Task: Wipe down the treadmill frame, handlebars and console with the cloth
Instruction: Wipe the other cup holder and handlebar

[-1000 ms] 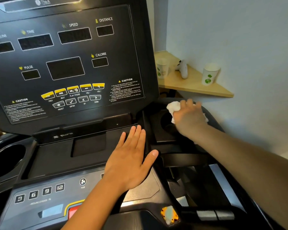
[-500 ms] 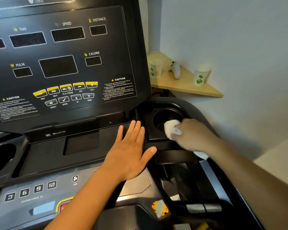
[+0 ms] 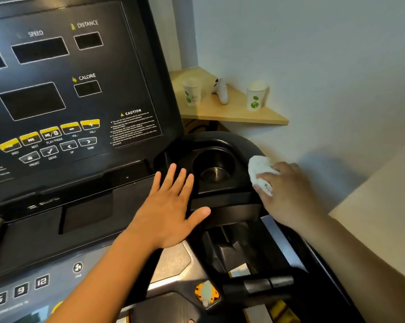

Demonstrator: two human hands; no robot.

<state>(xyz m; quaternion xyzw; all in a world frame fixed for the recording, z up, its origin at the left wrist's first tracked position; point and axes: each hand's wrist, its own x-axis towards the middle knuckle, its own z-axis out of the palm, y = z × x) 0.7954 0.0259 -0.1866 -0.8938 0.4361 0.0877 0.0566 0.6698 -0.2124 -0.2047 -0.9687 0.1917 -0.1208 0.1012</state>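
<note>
A black treadmill [image 3: 222,139] fills most of the view, seen from above by the person standing at it, with a pale wall [image 3: 313,54] to its right. Its console [image 3: 80,101] tilts up at the left, a dark panel with blank readouts and a row of yellow buttons. Below and to the right of the panel sits a round cup holder [image 3: 214,169] sunk into the moulded frame, and a grey-banded handlebar [image 3: 262,285] crosses nearer the viewer. A wooden corner shelf [image 3: 234,115] behind carries two paper cups [image 3: 192,93] (nothing to do with the job). The left hand [image 3: 168,210] lies palm down on the ledge under the panel, fingers straight and spread, holding nothing, just left of the cup holder. The right hand [image 3: 287,194] reaches in from the right with its fingers [image 3: 266,177] curled round a bunched white cloth [image 3: 261,172], pressing it against the rounded outer rim of the frame, just right of the cup holder. Most of the cloth sticks out beyond the fingertips toward the cup holder, with a scrap showing under the knuckles. The step in hand looks like wiping the frame around the cup holder. Next, the cloth probably needs to be drawn along that rim or down toward the handlebar, with steady pressure over the curve; the console face looks left to do.
</note>
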